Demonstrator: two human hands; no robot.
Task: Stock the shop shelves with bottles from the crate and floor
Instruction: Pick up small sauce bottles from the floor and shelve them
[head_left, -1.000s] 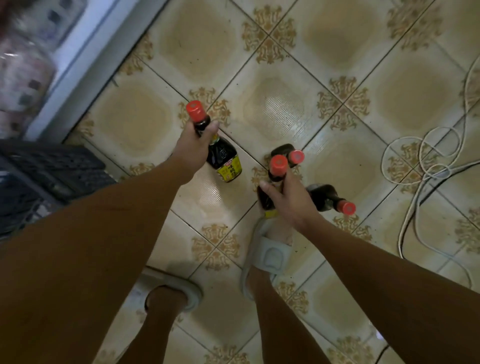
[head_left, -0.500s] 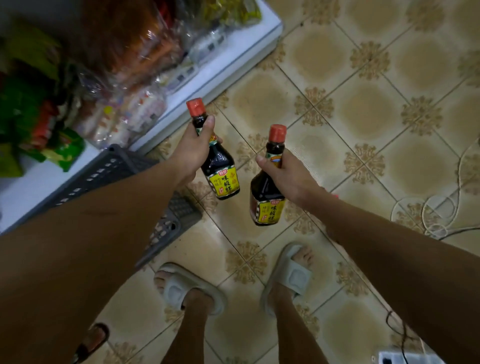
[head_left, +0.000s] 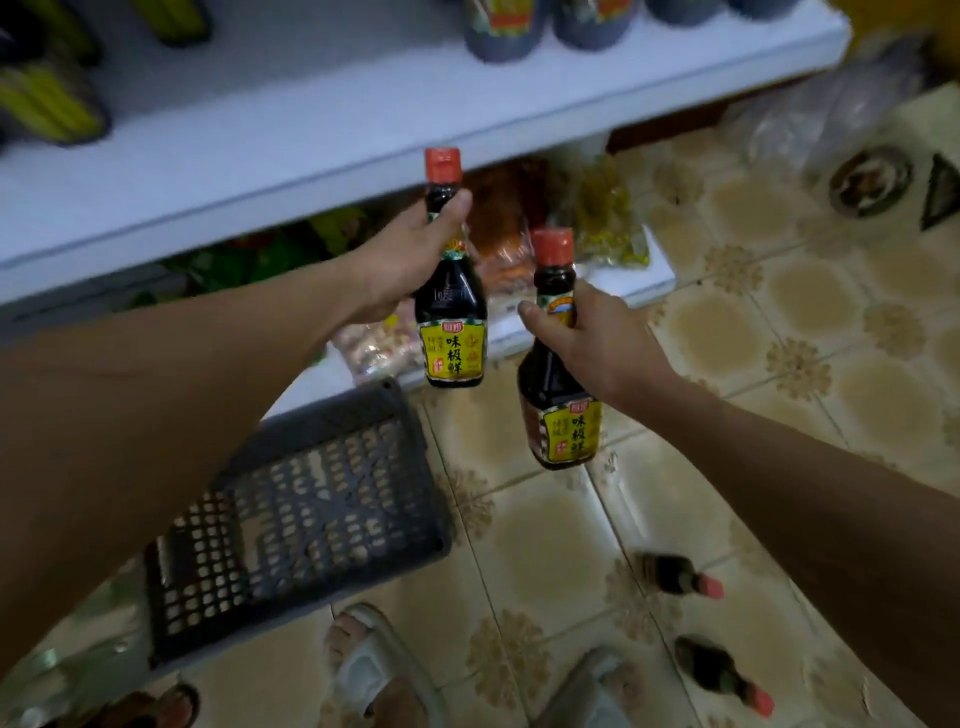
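Note:
My left hand grips the neck of a dark sauce bottle with a red cap and yellow label, held upright in front of the white shelf. My right hand grips the neck of a second, matching bottle a little lower and to the right. Two more red-capped bottles lie on the tiled floor, one beside my right forearm and another nearer my feet. The grey plastic crate stands on the floor under my left arm.
Dark bottles stand at the back of the white shelf, with yellow-green packages at its left. Bagged snacks fill a lower shelf. A clear plastic bag lies at the right. My sandalled feet are below.
Both hands have lifted their bottles from near the floor toward the white shelf. The view has swung up, so the shelf top with its bottles is now seen.

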